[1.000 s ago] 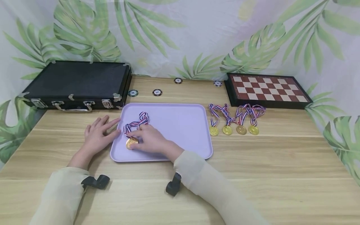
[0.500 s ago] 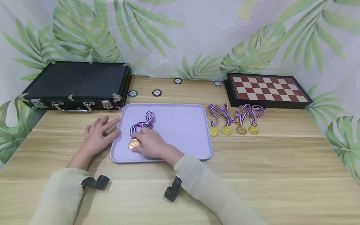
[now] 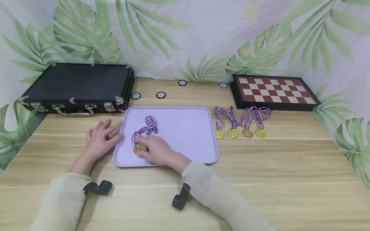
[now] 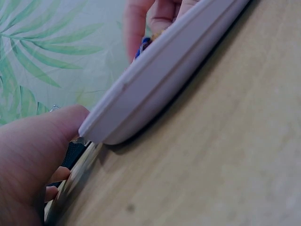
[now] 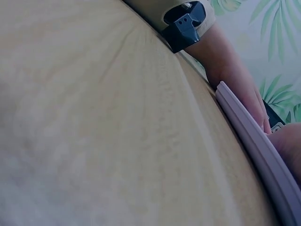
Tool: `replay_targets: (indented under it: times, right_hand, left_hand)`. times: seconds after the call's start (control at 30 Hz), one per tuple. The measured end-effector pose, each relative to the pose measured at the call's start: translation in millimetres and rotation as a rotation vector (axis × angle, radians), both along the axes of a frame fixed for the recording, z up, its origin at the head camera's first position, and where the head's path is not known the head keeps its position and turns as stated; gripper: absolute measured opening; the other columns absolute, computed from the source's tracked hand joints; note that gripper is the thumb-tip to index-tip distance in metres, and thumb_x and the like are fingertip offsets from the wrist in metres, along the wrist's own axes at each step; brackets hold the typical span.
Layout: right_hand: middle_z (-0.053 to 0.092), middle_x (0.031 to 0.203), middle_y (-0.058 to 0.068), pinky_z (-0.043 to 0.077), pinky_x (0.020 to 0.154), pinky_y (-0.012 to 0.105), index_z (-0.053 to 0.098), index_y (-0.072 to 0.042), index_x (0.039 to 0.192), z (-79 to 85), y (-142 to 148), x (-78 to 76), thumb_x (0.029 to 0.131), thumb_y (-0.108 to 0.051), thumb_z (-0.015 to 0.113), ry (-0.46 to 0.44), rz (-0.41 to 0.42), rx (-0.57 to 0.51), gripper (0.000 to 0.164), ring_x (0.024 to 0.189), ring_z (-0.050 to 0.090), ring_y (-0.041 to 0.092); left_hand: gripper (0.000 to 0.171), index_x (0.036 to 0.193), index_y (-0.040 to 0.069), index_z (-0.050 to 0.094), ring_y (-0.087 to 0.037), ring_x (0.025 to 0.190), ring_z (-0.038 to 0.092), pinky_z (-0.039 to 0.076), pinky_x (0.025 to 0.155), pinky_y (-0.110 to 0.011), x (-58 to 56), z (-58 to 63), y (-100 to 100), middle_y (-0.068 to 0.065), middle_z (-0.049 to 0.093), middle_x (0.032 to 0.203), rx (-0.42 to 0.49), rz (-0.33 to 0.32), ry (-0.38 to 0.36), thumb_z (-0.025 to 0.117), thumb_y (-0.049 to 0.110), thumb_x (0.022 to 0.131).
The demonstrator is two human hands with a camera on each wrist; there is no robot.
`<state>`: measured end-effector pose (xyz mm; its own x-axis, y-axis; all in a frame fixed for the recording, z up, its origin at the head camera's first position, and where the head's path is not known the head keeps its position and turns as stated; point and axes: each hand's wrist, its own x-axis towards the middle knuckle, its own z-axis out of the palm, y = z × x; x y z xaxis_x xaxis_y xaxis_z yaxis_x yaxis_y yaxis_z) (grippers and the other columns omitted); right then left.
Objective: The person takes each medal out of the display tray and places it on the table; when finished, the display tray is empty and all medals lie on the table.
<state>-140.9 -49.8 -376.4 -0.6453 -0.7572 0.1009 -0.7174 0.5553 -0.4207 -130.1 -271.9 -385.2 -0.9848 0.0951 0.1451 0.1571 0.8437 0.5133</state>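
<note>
A lilac tray point(image 3: 185, 138) lies on the wooden table. On its left part is a gold-coloured medal point(image 3: 140, 148) with a red, white and blue striped ribbon point(image 3: 150, 125) bunched above it. My right hand point(image 3: 157, 150) pinches the medal's disc at its right side between thumb and fingers; some fingertips are hidden under the hand. Beside the tray's left edge, my left hand point(image 3: 101, 138) rests with fingers spread, thumb and index finger touching the rim. In the left wrist view the left thumb point(image 4: 70, 120) meets the tray's corner point(image 4: 94, 129).
Several ribboned medals point(image 3: 232, 133) lie in a row right of the tray. A black case point(image 3: 81, 86) stands at the back left and a chequered board point(image 3: 274, 89) at the back right. Several poker chips point(image 3: 161, 95) lie behind the tray. A leaf-patterned cloth point(image 3: 202, 38) hangs behind.
My right hand and the medal have shifted slightly right on the tray, and the ribbon has moved with it. The left hand has stayed at the tray's left edge.
</note>
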Motion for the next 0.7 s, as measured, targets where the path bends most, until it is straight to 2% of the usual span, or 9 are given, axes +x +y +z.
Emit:
replay_targets:
  times: [0.13,0.23,0.33,0.47,0.57,0.7]
  right_hand:
    - [0.052,0.119,-0.002,0.030,0.090,0.017,0.047,-0.017,0.123,0.4,2.6,-0.1,0.082,-0.030,0.059,-0.067,0.003,-0.051,0.045,0.107,0.045,0.007]
    - [0.051,0.119,-0.003,0.028,0.089,0.014,0.049,-0.016,0.122,1.1,7.3,-0.2,0.081,-0.024,0.061,-0.141,0.009,-0.150,0.044,0.107,0.044,0.003]
    - [0.060,0.097,-0.002,0.037,0.075,0.011,0.050,-0.014,0.121,7.2,17.1,-0.1,0.079,-0.018,0.063,-0.240,0.013,-0.276,0.043,0.086,0.051,0.001]
    - [0.051,0.066,-0.002,0.039,0.052,0.018,0.050,-0.010,0.119,27.6,37.6,1.2,0.077,-0.011,0.065,-0.391,0.000,-0.438,0.045,0.058,0.045,0.008]
    - [0.054,0.065,0.001,0.041,0.049,0.022,0.048,-0.007,0.118,45.6,59.0,1.9,0.075,-0.005,0.065,-0.473,-0.009,-0.547,0.046,0.055,0.047,0.012]
    - [0.059,0.074,0.010,0.047,0.050,0.030,0.044,0.000,0.114,65.3,93.4,2.6,0.074,0.003,0.063,-0.525,-0.007,-0.667,0.044,0.057,0.054,0.017]
  left_hand:
    - [0.051,0.128,0.013,0.043,-0.047,0.121,0.009,-0.004,0.090,-0.062,-0.1,0.5,-0.4,-0.026,0.022,0.134,-0.004,0.000,-0.001,0.050,0.039,0.084]
    - [0.052,0.128,0.013,0.042,-0.047,0.121,0.009,-0.005,0.090,-0.061,0.1,0.7,-0.5,-0.026,0.021,0.135,-0.004,0.002,-0.007,0.050,0.039,0.084]
    - [0.052,0.128,0.012,0.042,-0.047,0.121,0.008,-0.006,0.090,-0.061,0.0,0.9,-0.1,-0.027,0.020,0.135,0.002,0.004,-0.015,0.049,0.039,0.084]
    - [0.052,0.128,0.012,0.042,-0.046,0.122,0.007,-0.007,0.090,-0.060,0.5,1.6,-0.3,-0.027,0.019,0.135,0.013,0.007,-0.018,0.049,0.039,0.084]
    - [0.052,0.128,0.011,0.042,-0.046,0.122,0.007,-0.006,0.090,-0.060,0.5,1.6,-0.8,-0.027,0.020,0.135,0.016,0.004,-0.016,0.050,0.039,0.084]
    - [0.053,0.128,0.012,0.042,-0.046,0.122,0.007,-0.006,0.090,-0.061,-0.2,1.1,-0.9,-0.027,0.020,0.135,0.014,-0.003,-0.018,0.049,0.039,0.084]
